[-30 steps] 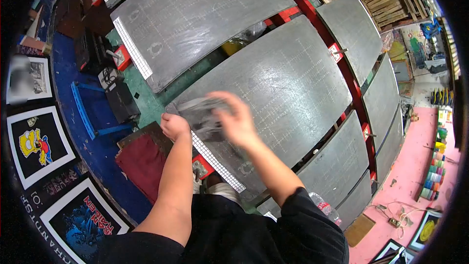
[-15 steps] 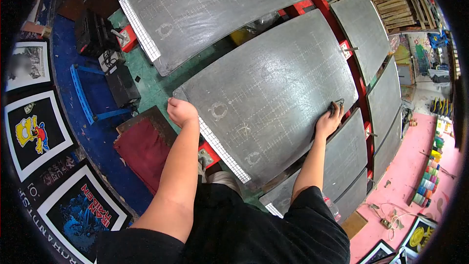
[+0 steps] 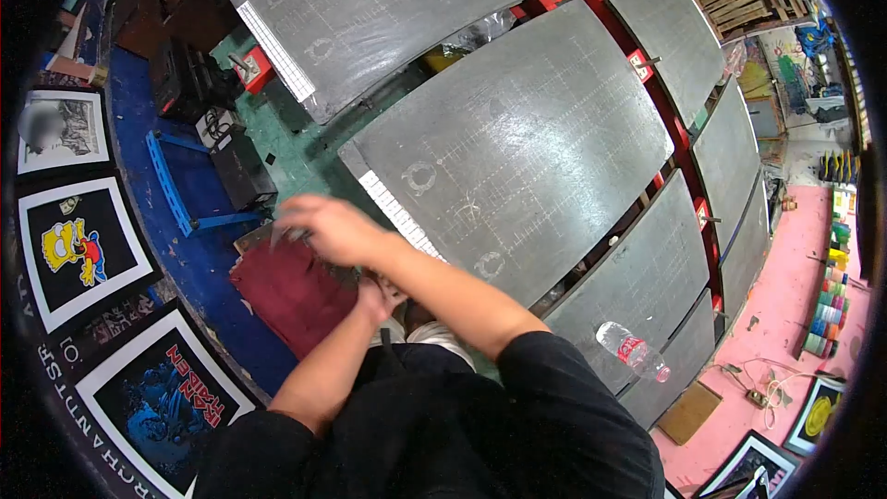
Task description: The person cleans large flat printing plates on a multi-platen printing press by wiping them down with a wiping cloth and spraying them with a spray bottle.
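My right hand (image 3: 337, 229) reaches across my body, smeared by motion, over a maroon cloth-covered seat (image 3: 291, 291). A greyish blur shows at its fingertips; I cannot tell what it is. Just below that wrist, my left hand (image 3: 372, 300) is low by my lap, its fingers mostly hidden. Beside both hands lies the near corner of a large grey board (image 3: 527, 157), marked with pale grid lines, crosses and rings. A white gridded strip (image 3: 393, 208) runs along its near edge, partly covered by my right forearm.
More grey boards (image 3: 397, 9) stand around on a red frame (image 3: 679, 139). A clear plastic bottle (image 3: 633, 351) lies on the board at right. Framed prints (image 3: 88, 249) line the left, near a blue metal stand (image 3: 166, 180). Colourful jars (image 3: 825, 319) stand on the pink surface (image 3: 771, 286).
My right hand has left the board's right side, where it held something dark, and swung left over the maroon seat. My left hand has dropped from the board's corner toward my lap.
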Demonstrator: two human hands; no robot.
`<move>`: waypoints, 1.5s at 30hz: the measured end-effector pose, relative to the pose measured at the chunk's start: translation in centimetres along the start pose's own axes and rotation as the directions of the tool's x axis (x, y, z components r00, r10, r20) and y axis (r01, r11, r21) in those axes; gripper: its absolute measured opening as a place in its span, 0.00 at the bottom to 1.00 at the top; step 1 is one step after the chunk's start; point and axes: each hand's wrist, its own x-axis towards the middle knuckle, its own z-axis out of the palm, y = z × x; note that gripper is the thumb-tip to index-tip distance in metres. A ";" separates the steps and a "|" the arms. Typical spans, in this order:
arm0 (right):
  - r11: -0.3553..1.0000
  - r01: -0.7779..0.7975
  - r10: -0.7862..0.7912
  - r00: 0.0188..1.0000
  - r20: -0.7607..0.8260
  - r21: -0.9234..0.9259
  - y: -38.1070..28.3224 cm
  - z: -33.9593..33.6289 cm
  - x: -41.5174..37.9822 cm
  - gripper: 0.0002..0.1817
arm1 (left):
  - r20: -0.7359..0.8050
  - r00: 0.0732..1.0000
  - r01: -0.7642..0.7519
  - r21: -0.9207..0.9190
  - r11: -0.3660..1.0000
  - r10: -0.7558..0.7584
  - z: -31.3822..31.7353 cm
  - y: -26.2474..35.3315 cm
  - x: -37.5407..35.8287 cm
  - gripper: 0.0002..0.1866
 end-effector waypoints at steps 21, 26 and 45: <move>0.962 -0.195 0.190 0.981 -0.041 -0.191 -0.5 -3.7 -23.1 0.23 | 0.240 0.890 0.413 -0.059 0.909 -0.389 2.9 -8.2 -4.9 0.39; 0.997 -0.024 -0.009 0.893 -0.450 -0.068 -2.8 -6.4 -24.3 0.30 | 0.217 0.874 0.477 -0.224 0.850 -0.434 7.7 -8.0 -6.8 0.41; 0.982 0.165 -0.125 0.937 -0.325 0.097 -1.4 -7.8 -17.4 0.29 | 0.183 0.955 0.254 -0.091 0.963 -0.234 7.2 -10.5 -6.7 0.45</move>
